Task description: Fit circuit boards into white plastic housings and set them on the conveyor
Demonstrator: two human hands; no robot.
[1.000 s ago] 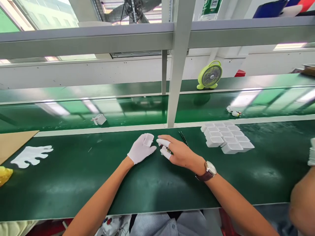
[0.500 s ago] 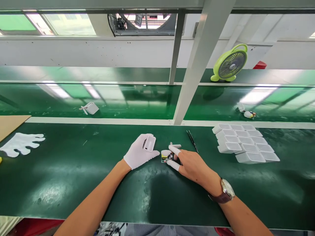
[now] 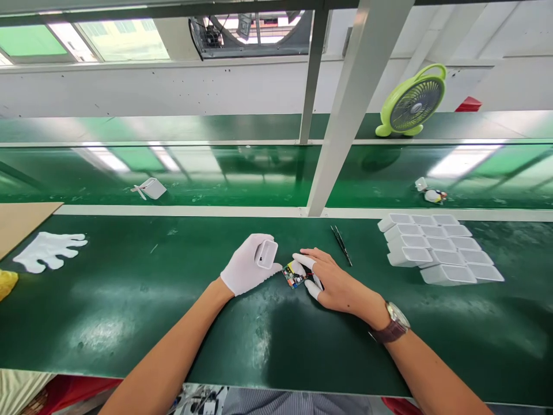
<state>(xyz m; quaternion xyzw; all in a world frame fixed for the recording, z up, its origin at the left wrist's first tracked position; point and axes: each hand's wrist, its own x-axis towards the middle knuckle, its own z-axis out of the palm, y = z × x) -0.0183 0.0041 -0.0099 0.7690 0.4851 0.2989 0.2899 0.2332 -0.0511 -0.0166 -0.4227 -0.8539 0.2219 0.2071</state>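
My left hand (image 3: 247, 268), in a white glove, is closed around a small white plastic case (image 3: 266, 254) whose open side faces up. My right hand (image 3: 330, 280) has white finger cots on the thumb and forefinger. Those fingers grip the right side of a small circuit board (image 3: 292, 277) with yellow and dark components and a white part on top. The board lies just beside my left fingertips, tilted a little. Something white shows partly under my right palm, mostly hidden by the fingers.
Black tweezers (image 3: 341, 245) lie behind my right hand. Rows of white plastic cases (image 3: 444, 258) stand at the right. A white glove (image 3: 50, 252) and a yellow item (image 3: 7, 283) are at the left. On the back ledge are a white case (image 3: 154, 188), another board (image 3: 433, 196) and a green fan (image 3: 415, 104).
The circuit board has turned, and more of its components show. My right hand has rotated and its other fingers have spread over the white part. My left hand still holds the case.
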